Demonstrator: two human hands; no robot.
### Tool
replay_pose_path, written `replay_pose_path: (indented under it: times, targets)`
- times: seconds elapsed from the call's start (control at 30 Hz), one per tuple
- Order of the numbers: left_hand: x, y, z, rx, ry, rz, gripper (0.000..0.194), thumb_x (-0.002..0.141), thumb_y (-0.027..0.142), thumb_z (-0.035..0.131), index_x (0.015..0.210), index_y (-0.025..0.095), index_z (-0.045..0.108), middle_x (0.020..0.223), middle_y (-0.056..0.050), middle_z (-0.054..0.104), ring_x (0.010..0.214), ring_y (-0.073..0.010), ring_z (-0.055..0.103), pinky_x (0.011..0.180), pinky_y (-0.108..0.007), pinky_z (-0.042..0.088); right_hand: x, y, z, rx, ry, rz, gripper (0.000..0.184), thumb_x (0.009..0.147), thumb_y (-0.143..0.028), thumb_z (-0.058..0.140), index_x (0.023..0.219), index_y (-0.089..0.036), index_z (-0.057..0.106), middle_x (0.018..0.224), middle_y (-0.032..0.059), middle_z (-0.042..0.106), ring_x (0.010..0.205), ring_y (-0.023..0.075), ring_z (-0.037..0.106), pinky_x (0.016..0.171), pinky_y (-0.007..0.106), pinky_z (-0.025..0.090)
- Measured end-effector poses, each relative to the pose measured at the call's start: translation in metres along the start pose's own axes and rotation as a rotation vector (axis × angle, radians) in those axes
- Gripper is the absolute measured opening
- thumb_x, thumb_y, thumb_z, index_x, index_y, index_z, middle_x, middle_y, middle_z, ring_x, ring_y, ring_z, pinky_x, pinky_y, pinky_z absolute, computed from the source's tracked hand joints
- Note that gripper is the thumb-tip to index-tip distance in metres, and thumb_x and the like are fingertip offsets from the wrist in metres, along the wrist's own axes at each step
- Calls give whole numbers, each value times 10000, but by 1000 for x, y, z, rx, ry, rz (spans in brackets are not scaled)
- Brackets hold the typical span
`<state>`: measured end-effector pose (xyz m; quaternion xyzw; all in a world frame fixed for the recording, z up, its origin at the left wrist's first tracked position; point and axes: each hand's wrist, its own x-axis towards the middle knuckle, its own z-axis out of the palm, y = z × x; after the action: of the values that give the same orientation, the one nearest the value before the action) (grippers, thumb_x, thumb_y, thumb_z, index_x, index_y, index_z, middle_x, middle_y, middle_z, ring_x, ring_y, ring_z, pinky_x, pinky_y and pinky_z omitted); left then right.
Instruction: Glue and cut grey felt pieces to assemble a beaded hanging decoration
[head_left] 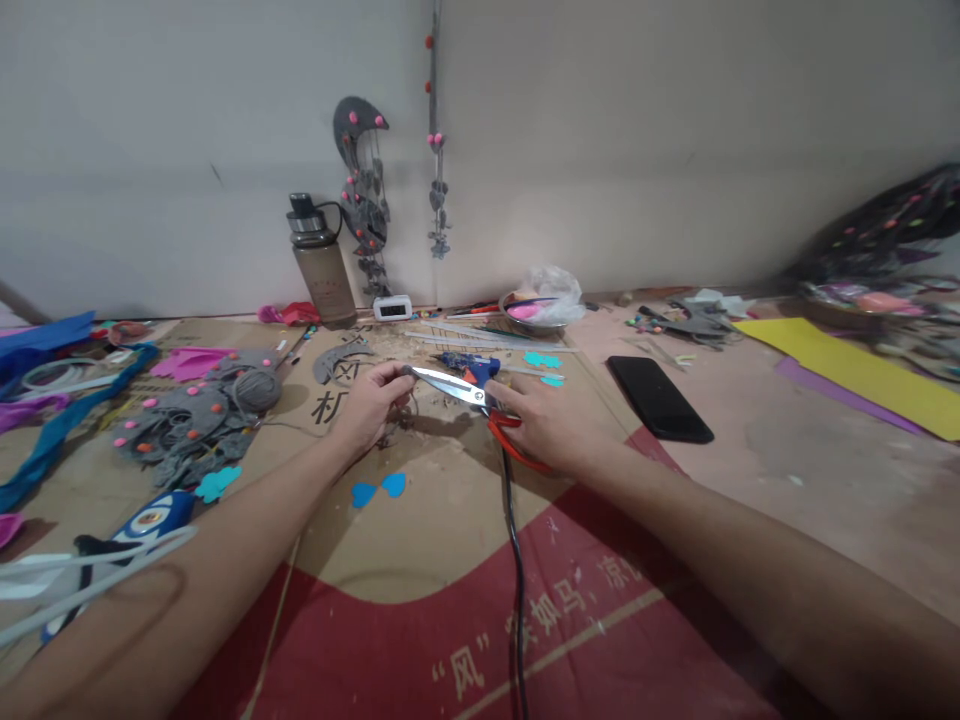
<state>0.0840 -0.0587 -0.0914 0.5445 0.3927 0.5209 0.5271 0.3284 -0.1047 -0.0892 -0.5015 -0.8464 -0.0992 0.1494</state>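
My right hand (544,415) is closed around the red-orange handles of the scissors (454,385). The blades point left, and their tips touch or nearly touch the fingertips of my left hand (375,400). That hand pinches a strand of grey yarn, mostly hidden by the fingers; a thin length trails left towards the grey yarn ball (257,387). Just behind the scissors lies a blue hot glue gun (480,366). Two blue heart cutouts (394,485) rest on the cardboard (420,560) in front of my hands. A grey crescent-shaped piece (330,362) lies beyond my left hand.
A black cable (516,580) runs down the cardboard. On the right are a phone (660,398) and yellow sheet (847,370). Grey felt decorations (187,420) cover the left. A bottle (324,270), small clock (392,308) and bowl (536,318) stand by the wall.
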Motion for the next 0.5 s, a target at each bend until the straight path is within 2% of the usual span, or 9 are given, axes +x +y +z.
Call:
replay_pose_path:
  times: [0.3, 0.5]
  targets:
    - [0, 2, 1, -105, 0, -27, 181, 658, 259, 699, 769, 147, 609, 593, 19, 538, 481, -54, 407, 463, -184, 304, 0, 1, -2, 38, -23, -5, 320, 888, -278, 426, 1182, -240, 546, 976, 84, 613, 783, 175, 537, 638, 265, 329]
    - [0, 7, 3, -151, -10, -37, 166, 653, 234, 711, 738, 139, 605, 583, 23, 533, 487, -46, 416, 464, -174, 316, 0, 0, -3, 68, -12, 6, 323, 889, -293, 431, 1180, -233, 558, 999, 89, 634, 787, 185, 567, 641, 271, 354]
